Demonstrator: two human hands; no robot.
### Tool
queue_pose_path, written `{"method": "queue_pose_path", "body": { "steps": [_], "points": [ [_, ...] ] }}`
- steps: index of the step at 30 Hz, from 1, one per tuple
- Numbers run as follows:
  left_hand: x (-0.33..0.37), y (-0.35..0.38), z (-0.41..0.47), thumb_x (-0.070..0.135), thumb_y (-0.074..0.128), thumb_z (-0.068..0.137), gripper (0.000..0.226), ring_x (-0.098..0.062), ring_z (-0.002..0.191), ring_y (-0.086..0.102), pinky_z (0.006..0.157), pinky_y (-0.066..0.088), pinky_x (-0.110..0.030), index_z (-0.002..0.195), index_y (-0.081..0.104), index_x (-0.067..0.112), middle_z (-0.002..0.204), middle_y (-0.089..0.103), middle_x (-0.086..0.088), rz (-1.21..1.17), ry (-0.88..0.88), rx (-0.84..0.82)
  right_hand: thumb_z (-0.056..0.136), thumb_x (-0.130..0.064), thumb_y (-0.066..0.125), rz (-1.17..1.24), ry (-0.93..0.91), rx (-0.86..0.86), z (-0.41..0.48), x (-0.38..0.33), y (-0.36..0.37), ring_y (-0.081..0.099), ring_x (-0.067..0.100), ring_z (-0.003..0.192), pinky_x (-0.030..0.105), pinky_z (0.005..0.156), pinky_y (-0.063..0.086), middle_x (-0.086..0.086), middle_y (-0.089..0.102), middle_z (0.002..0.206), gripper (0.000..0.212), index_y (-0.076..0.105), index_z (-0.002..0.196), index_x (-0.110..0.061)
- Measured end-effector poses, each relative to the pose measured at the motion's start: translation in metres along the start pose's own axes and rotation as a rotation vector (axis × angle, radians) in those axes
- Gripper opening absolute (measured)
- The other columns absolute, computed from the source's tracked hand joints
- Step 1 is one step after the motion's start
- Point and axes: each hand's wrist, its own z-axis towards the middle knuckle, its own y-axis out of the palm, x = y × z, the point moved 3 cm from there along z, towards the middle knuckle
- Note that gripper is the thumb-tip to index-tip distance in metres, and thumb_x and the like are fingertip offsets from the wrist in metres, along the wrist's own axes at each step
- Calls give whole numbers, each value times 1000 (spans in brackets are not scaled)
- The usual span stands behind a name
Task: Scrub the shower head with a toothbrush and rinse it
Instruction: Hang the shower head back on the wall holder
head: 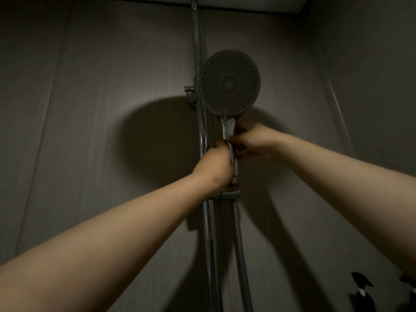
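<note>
While dim light leaves the grey wall panels (112, 109) in shadow, a person reaches up with both bare arms to a round shower head (229, 83) seated in its holder (231, 191) on a chrome riser rail (198, 52); the left hand (216, 167) wraps closed around the handle's lower part, the right hand (252, 140) grips just above it, fingers curled; a hose (242, 255) hangs below; whether a toothbrush is held cannot be told.

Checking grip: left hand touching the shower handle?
Touching. Head view shows the left hand wrapped around the shower handle below the head, no gap.
</note>
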Motion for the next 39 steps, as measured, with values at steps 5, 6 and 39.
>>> {"method": "queue_pose_path", "body": {
  "steps": [5,6,39],
  "points": [
    [0,7,-6,10,50,92,29,-32,97,64,81,54,-40,120,45,1,108,64,-18,32,9,1,93,-13,54,-27,-29,-40,-5,13,6,57,16,63,28,56,51,5,57,74,13,52,81,-17],
    [0,7,-7,10,50,92,30,-33,98,64,81,53,-40,120,45,0,109,64,-19,30,9,9,93,-13,54,-15,-45,-34,-6,14,7,57,16,63,29,58,52,5,57,74,14,52,80,-17],
    [69,23,-15,15,48,91,15,-29,92,66,86,54,-43,92,62,16,99,69,-15,-476,-3,-134,95,3,22,-1,65,401,-98,40,-52,51,20,50,27,47,43,13,53,74,30,46,84,-12]
  ]
}}
